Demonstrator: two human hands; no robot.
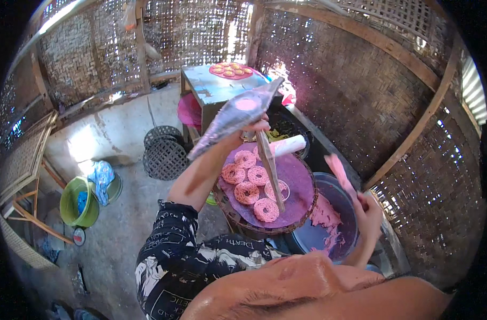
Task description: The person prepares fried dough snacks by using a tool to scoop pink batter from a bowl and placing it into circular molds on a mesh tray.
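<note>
My left hand [256,127] grips a long board [243,110] tapering at both ends, with a pink dough patch at its middle. A narrow wooden bar [270,170] extends from this hand over a round woven tray [256,229]. A clear ring [284,190] shows beside the bar, and a white tube [289,145] smeared with pink lies beyond. How these parts join is unclear. Several stringy pink dough rings [246,193] rest on the tray's purple sheet [297,180]. Over a basin [303,238] of pink dough [326,216], my right hand [366,212] holds a dough-coated strip [341,172], possibly a spatula.
A table [205,86] at the back bears a pink round sheet with yellowish pieces [230,70]. Dark lattice trays [164,158] lean by the low wall. On the left stand a green bucket [73,208] and a bamboo-mat frame [29,156]. Woven walls [355,76] close in the right side.
</note>
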